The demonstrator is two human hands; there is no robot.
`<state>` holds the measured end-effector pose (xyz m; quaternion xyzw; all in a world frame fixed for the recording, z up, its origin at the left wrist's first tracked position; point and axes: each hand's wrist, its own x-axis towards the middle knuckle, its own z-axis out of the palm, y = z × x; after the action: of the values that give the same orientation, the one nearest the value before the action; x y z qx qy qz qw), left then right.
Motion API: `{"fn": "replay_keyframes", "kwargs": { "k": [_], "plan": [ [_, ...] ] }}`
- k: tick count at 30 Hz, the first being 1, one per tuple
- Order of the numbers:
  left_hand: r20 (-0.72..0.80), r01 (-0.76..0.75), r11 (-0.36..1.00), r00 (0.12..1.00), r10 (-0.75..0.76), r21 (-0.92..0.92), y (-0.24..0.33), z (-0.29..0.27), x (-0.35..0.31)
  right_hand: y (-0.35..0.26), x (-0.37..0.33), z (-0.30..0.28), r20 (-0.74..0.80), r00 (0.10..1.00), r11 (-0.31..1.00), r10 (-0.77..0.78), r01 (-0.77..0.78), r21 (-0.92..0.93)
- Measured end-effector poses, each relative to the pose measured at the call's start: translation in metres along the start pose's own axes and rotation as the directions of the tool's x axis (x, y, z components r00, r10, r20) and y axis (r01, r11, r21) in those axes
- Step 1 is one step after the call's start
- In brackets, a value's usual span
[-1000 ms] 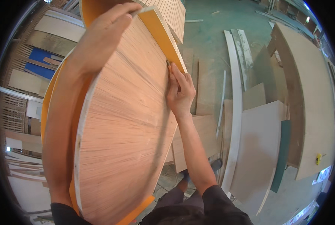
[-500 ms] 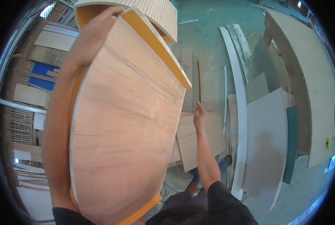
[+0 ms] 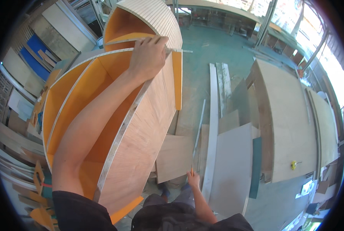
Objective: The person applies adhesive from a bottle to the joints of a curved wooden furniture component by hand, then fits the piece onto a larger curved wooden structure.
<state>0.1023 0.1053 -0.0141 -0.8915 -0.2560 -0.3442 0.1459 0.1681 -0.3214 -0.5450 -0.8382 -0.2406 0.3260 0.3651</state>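
My left hand (image 3: 151, 56) is wrapped over the upper corner of a wooden cabinet (image 3: 141, 127), and its forearm lies across the open side. The cabinet leans tilted at my left, with a pale wood-grain panel facing right. Its orange inside shows curved edges and a divider. In my right hand (image 3: 193, 179), low and near my legs, is a thin orange-brown pencil (image 3: 192, 169), pointing up. The right hand is apart from the cabinet.
Beyond stands a second curved cabinet (image 3: 168, 23) with a slatted outside. Long white boards (image 3: 212, 115), a grey-white panel (image 3: 231, 169) and a brown sheet (image 3: 176, 158) lie at centre right. A yellow tape measure (image 3: 293, 165) rests on a plywood-topped table (image 3: 287, 119) farther right.
The cabinet's orange inside has come into view as the panel turned away. My left hand now shows over the corner. My right hand is lower, with the pencil visible in it.
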Motion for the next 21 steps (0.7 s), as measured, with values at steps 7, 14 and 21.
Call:
{"fn": "replay_keyframes", "kwargs": {
  "k": [7, 14, 21],
  "plan": [
    [0.429, 0.062, 0.997, 0.9, -0.079, 0.053, 0.017, -0.148, -0.057, -0.021, 0.007, -0.115, 0.097, 0.924, 0.926, 0.37, -0.375, 0.035],
    [0.518, 0.509, 0.858, 0.717, -0.466, 0.068, 0.019, -0.315, -0.188, -0.269, 0.096, -0.149, -0.006, 0.928, 0.864, -0.372, 0.349, 0.363],
    [-0.061, 0.959, 0.18, 0.17, -0.983, -0.218, 0.071, -0.357, -0.341, -0.49, 0.166, -0.123, -0.108, 0.65, 0.577, -0.753, 0.729, 0.367]
  ]
}}
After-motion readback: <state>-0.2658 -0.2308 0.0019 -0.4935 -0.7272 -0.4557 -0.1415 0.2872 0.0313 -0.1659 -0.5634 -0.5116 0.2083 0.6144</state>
